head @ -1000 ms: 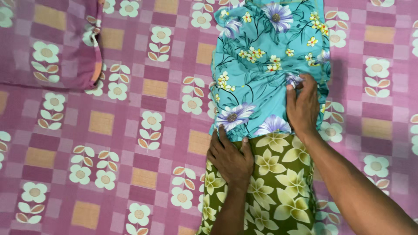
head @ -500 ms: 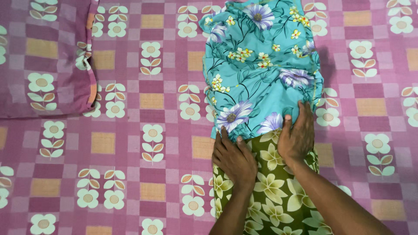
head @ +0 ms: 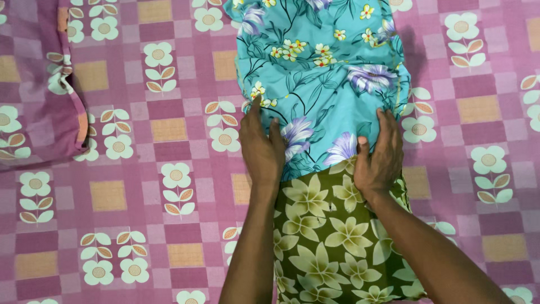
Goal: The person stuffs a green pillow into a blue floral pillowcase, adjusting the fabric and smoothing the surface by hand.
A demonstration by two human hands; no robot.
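Head view: olive-green floral pillow [head: 332,236] on pink checked floral bedsheet [head: 140,169], roughly half inside teal floral cotton pillowcase [head: 320,73]; left hand [head: 262,149] & right hand [head: 381,160] flat, fingers spread, pressing cover's edge, gripping nothing; lower half uncovered.

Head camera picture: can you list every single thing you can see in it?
Pillow: one, olive green with pale yellow flowers, lower middle, partly inside the cover.
Pillow cover: one, turquoise with purple and yellow flowers, upper middle, pulled over the pillow's far end.
Second pillow: one, pink check with cream flowers, left edge.
Bedsheet: one, pink and purple check with cream flowers, under everything.
Left hand: flat on the cover's left edge.
Right hand: flat on the cover's right lower edge, fingers spread.
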